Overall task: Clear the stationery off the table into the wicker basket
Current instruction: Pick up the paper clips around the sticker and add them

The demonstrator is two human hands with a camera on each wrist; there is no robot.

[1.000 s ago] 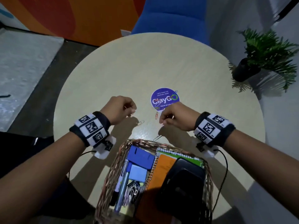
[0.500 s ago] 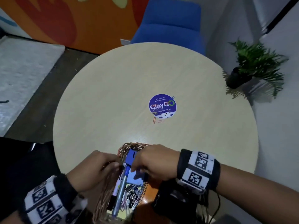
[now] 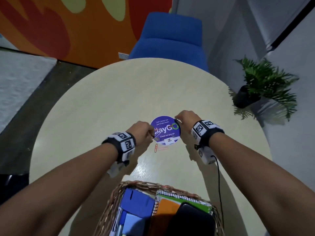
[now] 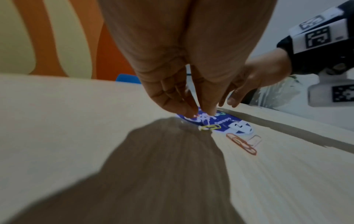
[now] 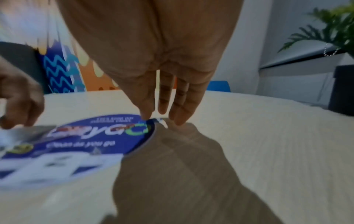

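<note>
While the wicker basket (image 3: 117, 198) at the near table edge already held notebooks and pens, a few paper clips lay on and just beside the round blue sticker (image 3: 165, 130) mid-table: a yellow clip (image 4: 209, 127) on its rim and an orange clip (image 4: 241, 144) on the bare table (image 3: 102, 108). The left hand (image 3: 143, 132) had its fingertips (image 4: 188, 111) pressed together on the sticker, seemingly pinching a clip there, though blur left that uncertain; the right hand (image 3: 185, 119) reached down with straight, slack fingers (image 5: 180, 115) at the far rim, gripping nothing. Such clips looked light, thin, stiff and flat-lying, so sliding one or nipping its edge seemed best.

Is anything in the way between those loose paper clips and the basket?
Nothing visible: bare table lies between the orange paper clip, the yellow paper clip and the wicker basket; the left hand hovers just above.
</note>
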